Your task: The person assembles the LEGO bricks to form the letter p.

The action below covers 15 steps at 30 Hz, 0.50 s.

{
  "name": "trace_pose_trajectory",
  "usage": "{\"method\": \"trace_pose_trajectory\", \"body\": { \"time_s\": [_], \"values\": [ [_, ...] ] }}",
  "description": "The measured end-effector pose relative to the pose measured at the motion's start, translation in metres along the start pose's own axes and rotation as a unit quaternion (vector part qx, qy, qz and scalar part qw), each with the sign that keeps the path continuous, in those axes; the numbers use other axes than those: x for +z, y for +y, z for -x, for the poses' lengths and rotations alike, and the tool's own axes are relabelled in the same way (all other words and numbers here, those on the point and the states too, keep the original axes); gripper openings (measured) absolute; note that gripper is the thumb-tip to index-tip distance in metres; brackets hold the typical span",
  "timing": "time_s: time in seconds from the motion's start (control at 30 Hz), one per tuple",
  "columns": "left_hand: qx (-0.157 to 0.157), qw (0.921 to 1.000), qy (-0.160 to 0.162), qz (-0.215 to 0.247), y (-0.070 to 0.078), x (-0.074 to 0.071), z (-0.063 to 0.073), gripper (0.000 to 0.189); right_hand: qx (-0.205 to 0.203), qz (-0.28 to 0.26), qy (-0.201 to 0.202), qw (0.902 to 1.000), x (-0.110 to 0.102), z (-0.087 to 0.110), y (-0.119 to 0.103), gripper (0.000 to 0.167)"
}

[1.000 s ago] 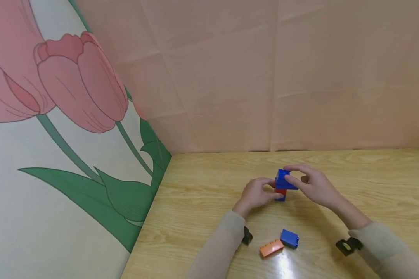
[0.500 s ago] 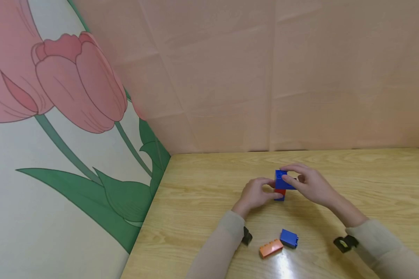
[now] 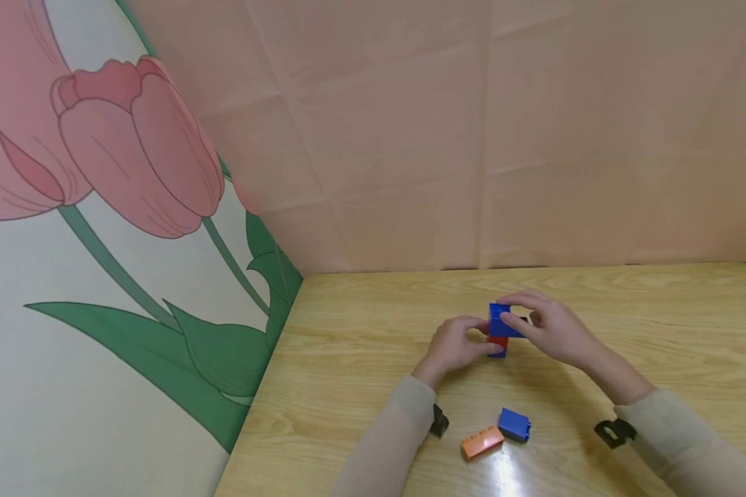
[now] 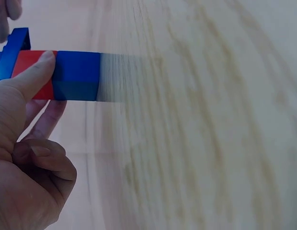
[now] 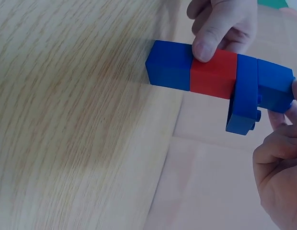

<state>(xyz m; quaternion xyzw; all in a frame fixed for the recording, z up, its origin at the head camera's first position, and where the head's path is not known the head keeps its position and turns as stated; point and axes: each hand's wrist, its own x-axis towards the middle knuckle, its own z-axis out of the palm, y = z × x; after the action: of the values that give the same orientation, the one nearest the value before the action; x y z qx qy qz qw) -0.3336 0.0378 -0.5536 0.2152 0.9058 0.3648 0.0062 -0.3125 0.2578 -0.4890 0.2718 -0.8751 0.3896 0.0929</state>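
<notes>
I have the stack (image 3: 496,331) between two hands: seen from the head, it lies just past two o'clock from the left hand (image 3: 454,345) and at nine o'clock from the right hand (image 3: 556,328). The left grip is clamped on the red brick (image 5: 213,74), thumb on one side and fingers on the other. The right grip pinches the top brick (image 5: 274,84) between finger and thumb. On the right wrist feed I read the order plainly: bottom brick (image 5: 168,67), red brick, long brick (image 5: 245,103), top brick. The stack stands upright on the counter (image 3: 360,331), and the long brick juts out toward three o'clock on my head feed.

Near six o'clock from the stack, well apart from it, I see the loose blue brick (image 3: 514,424), with the orange brick (image 3: 482,443) at its eight o'clock. Their corners are close; I can't tell whether they touch.

Compared with a second ago, the top brick, then slightly askew, now sits square over the stack, and the right fingertips have shifted a touch toward nine o'clock. Against half a second ago I find hardly any change. The left hand has kept its hold, and both loose bricks have stayed put.
</notes>
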Motion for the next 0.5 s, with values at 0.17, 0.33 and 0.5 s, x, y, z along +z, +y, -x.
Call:
{"method": "trace_pose_trajectory", "body": {
  "time_s": [0.17,0.33,0.5],
  "values": [
    [-0.009,1.0000,-0.003,0.001,0.0018,-0.0027,0.0010,0.039,-0.003,0.001,0.001,1.0000,-0.0004,-0.0004,-0.0019,0.029],
    [-0.018,0.9998,-0.004,-0.001,0.0032,-0.0037,0.0015,0.039,0.001,0.002,-0.002,1.0000,-0.0007,0.0009,-0.0016,0.030],
    [-0.021,0.9998,-0.005,-0.001,0.0044,-0.0036,0.0020,0.039,-0.009,0.000,0.007,0.9999,-0.0005,0.0023,-0.0006,0.030]
  ]
}}
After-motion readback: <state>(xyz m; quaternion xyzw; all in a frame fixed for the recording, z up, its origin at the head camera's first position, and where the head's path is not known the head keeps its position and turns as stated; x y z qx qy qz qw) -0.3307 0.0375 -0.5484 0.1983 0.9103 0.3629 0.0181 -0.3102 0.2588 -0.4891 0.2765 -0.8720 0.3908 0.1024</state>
